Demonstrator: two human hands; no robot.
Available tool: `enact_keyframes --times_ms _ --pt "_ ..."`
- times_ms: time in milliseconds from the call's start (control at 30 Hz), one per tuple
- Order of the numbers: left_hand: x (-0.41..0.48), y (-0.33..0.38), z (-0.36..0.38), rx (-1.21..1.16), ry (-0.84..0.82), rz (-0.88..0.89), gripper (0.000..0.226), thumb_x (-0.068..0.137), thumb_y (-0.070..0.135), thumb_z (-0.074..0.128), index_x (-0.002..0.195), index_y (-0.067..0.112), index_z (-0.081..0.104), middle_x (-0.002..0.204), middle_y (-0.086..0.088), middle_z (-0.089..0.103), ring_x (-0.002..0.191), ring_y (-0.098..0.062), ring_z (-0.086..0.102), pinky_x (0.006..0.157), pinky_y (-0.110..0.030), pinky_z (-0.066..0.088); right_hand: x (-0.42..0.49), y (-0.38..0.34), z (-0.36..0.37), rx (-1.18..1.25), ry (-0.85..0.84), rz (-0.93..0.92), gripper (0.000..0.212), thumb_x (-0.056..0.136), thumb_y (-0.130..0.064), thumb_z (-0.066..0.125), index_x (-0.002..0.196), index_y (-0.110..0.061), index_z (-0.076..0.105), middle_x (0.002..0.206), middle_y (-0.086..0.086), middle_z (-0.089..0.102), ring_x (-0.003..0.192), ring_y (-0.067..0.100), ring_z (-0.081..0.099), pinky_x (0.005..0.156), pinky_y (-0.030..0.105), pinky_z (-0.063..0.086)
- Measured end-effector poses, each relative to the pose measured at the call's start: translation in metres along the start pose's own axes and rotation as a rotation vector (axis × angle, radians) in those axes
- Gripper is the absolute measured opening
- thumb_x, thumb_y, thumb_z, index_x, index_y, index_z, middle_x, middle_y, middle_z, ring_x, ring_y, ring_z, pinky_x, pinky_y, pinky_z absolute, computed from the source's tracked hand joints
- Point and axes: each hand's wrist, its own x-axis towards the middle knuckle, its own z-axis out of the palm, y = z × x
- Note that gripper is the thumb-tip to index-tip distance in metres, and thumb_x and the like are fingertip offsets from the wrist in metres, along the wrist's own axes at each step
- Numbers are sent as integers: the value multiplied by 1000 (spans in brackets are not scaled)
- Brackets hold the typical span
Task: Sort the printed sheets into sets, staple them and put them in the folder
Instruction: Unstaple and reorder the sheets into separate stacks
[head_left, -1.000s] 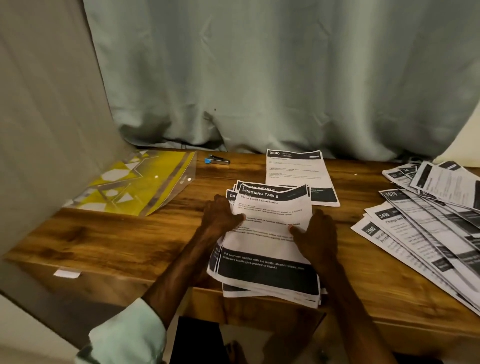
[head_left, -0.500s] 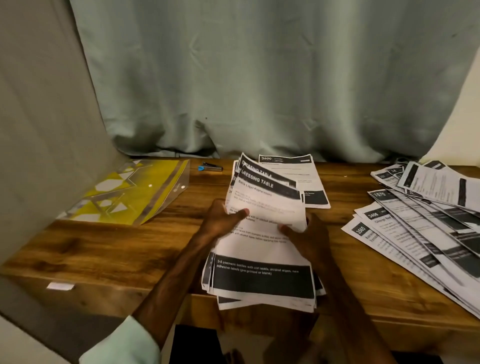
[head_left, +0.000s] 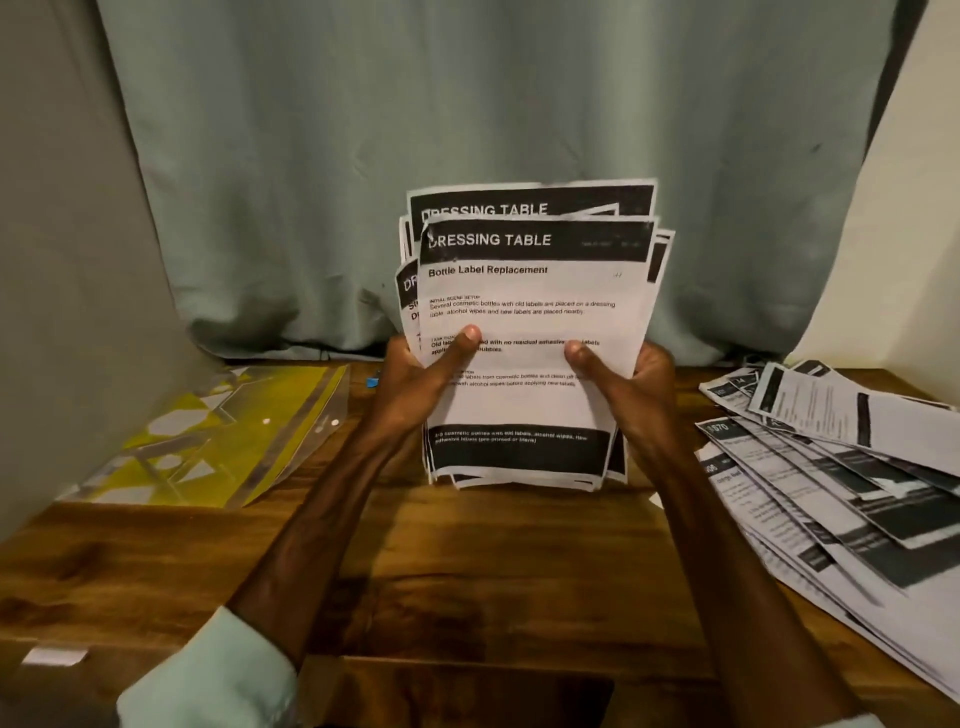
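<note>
A set of printed sheets (head_left: 524, 291) headed "DRESSING TABLE" stands upright on its bottom edge on the wooden table (head_left: 467, 561). My left hand (head_left: 421, 379) grips its left side with the thumb across the front page. My right hand (head_left: 623, 382) grips the right side the same way. The sheets are unevenly stacked, with corners sticking out at the top and left. A yellow and clear plastic folder (head_left: 218, 431) lies flat at the left. Only a blue bit of the stapler (head_left: 372, 382) shows behind my left hand.
A fanned spread of other printed sheets (head_left: 841, 467) covers the right side of the table. A grey-green curtain (head_left: 467, 156) hangs behind the table. A small white label (head_left: 54, 657) sticks on the table's front left edge.
Both hands lifted the set from lying flat on the table and stood it upright on its bottom edge. It now hides the single sheet that lay behind it.
</note>
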Motion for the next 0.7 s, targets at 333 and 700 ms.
enact_keyframes --times_ms 333,700 --pt "-7 -25 8 -36 42 -92 47 80 31 84 119 15 63 101 5 77 88 -8 75 67 -20 59 -10 20 -8 6 56 28 34 82 -25 81 111 -26 65 97 -12 77 90 13 76 67 28 61" --pt "-9 6 20 -83 83 -26 16 92 26 74 104 18 67 82 11 78 76 -3 74 59 -14 54 -6 7 1 -16 69 -56 32 84 -27 79 113 -24 65 105 -7 77 95 10 74 76 29 62"
